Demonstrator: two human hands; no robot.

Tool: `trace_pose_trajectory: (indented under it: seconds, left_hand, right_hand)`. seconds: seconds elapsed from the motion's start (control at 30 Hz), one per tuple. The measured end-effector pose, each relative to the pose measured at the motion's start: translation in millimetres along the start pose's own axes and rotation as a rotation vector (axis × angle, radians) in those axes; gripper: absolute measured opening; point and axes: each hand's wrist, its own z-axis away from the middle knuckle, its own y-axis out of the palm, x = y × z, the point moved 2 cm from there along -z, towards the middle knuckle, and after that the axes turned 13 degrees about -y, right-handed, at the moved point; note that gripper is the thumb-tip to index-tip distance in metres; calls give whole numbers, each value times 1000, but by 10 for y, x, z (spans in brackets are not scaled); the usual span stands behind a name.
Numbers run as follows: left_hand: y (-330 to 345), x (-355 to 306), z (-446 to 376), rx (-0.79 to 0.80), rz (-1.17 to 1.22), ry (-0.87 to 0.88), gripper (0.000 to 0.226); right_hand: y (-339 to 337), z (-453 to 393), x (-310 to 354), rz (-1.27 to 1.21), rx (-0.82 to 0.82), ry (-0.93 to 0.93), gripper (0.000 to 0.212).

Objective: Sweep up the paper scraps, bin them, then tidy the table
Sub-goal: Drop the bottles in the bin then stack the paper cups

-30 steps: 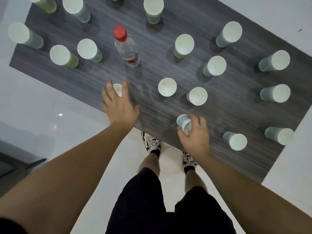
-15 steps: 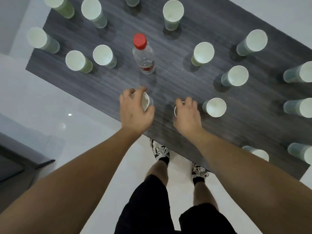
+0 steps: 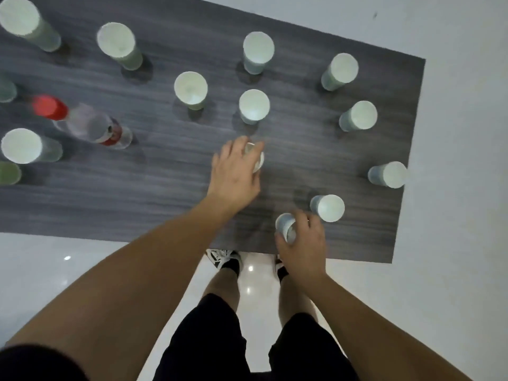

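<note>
Head view: left hand (image 3: pixel 236 171) curls round a paper cup (image 3: pixel 257 158), right hand (image 3: pixel 302 243) grips another cup (image 3: pixel 286 226); upright cups on the table (image 3: pixel 165 188) look empty.

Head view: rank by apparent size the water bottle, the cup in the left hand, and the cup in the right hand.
1. Water bottle, clearly largest, though blurred.
2. Cup in left hand and cup in right hand: alike, both partly covered by fingers, so unranked.

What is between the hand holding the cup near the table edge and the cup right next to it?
Nothing visible. The right hand grips a small cup near the table edge, and the nearest standing cup sits just beyond its fingers, with only bare tabletop between them.
</note>
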Motion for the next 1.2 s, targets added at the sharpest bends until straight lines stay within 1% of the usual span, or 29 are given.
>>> trace_pose_trajectory:
  seconds: [0.03, 0.1, 0.13, 0.2, 0.23, 0.27, 0.33, 0.4, 0.47, 0.5, 0.57, 0.67, 0.77, 0.83, 0.9, 0.97, 1.03, 1.1, 1.13, 1.2]
  left_hand:
    - [123, 4, -41, 65, -72, -11, 63]
    - [329, 11, -82, 199, -132, -58, 66]
    - [400, 1, -80, 240, -127, -91, 68]
    - [465, -51, -34, 254, -89, -158, 69]
    - [494, -137, 13, 245, -79, -169, 66]
    - [515, -235, 69, 226, -67, -169, 63]
    - [532, -470, 184, 155, -11, -151, 59]
    - [518, -731, 259, 71, 87, -131, 57]
    - [498, -1038, 282, 20, 169, -104, 58]
    - [499, -1221, 279, 15, 199, -81, 58]
    - [551, -1646, 259, 46, 242, 8, 58]
    - [717, -2306, 177, 83, 248, 143, 58]
    - [933, -2849, 56, 84, 294, 185, 58]
    - [1097, -3089, -6, 118, 289, 201, 58]
    - [1290, -3201, -81, 167, 202, 242, 60]
    - [1479, -3204, -164, 251, 58, 268, 65]
    - [1589, -3156, -237, 323, -9, 224, 68]
    - [1615, -3127, -294, 338, -12, 196, 67]
    - [1612, -3127, -307, 353, -30, 212, 67]
    - [1597, -3131, -304, 408, -140, 281, 66]
  right_hand:
    - [-132, 12, -111, -9, -99, 27, 52]
    - [-373, 17, -340, -8, -270, 66, 53]
    - [-467, 8, -449, -13, -333, 82, 53]
    - [-568, -60, -623, -32, -399, 103, 53]
    - [-585, -103, -723, -23, -387, 116, 54]
    - [-573, -158, -810, 8, -339, 122, 56]
    - [-460, -264, -960, 72, -156, 108, 59]
    - [-300, -326, -1055, 59, 25, 90, 63]
    - [-198, -358, -1128, 45, 134, 53, 65]
    - [-185, -358, -1172, 39, 158, 35, 64]
    - [-218, -314, -1308, -12, 167, 49, 61]
    - [-333, -174, -1620, -90, 171, 129, 63]
    - [-490, -75, -2000, -106, 145, 193, 68]
    - [-607, -73, -2222, -149, 96, 260, 67]
    - [-708, -116, -2406, -181, 47, 311, 61]
    - [-793, -201, -2560, -180, 14, 345, 60]
    - [-872, -315, -2684, -175, -24, 350, 60]
    - [-949, -448, -2777, -176, -62, 342, 61]
    - [-989, -519, -2809, -182, -77, 344, 62]
    - [-1082, -676, -2825, -208, -100, 348, 65]
